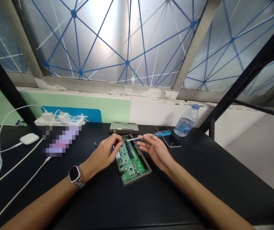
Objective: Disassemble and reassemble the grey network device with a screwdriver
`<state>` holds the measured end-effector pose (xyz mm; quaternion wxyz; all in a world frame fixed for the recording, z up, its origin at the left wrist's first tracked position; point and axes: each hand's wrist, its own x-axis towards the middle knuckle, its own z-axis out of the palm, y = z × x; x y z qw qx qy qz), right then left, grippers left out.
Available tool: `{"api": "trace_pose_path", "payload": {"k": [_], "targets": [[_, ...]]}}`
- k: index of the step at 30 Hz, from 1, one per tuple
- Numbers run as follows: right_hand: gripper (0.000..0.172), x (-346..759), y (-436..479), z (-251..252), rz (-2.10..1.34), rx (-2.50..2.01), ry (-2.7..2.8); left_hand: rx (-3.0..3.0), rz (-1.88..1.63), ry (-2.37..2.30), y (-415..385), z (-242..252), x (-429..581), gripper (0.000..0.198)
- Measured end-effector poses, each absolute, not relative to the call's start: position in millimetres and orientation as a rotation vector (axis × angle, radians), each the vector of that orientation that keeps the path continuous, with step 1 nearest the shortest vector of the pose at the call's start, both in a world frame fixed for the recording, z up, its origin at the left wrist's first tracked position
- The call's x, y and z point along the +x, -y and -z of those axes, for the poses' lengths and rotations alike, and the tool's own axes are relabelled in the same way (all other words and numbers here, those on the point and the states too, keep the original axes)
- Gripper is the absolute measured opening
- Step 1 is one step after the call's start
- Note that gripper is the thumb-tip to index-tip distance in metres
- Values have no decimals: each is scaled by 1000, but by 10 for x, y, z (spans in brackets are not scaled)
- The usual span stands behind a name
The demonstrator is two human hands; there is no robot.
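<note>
A green circuit board [132, 163] lies in a grey metal case on the black table [132, 201]. My left hand [107, 153] is pinched at the board's far left edge, fingertips meeting the tip of a screwdriver [148, 135]. Whatever small thing sits between those fingertips is too tiny to name. My right hand [154, 148] grips the screwdriver's metal shaft, its blue handle pointing away to the right. A smartwatch is on my left wrist.
A grey metal cover [124, 127] lies behind the board. A phone [171, 140] and a water bottle [187, 121] stand to the right. A tiny screw [95, 143], a white earbud case [29, 138], a power strip [60, 119] and white cables sit at left.
</note>
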<state>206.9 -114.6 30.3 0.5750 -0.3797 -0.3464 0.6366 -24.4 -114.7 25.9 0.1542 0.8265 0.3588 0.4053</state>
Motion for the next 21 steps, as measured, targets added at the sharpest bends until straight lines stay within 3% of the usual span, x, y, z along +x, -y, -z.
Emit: {"api": "trace_pose_path", "payload": {"k": [14,21], "targets": [[20,2086,1124,-252,-1464,-878,719,2616,-1217,-973,1092,-361,-345,12],[31,2164,1087,-283,-1375,-864,783,2584,-821,-1353,758,-509,-936,14]]}}
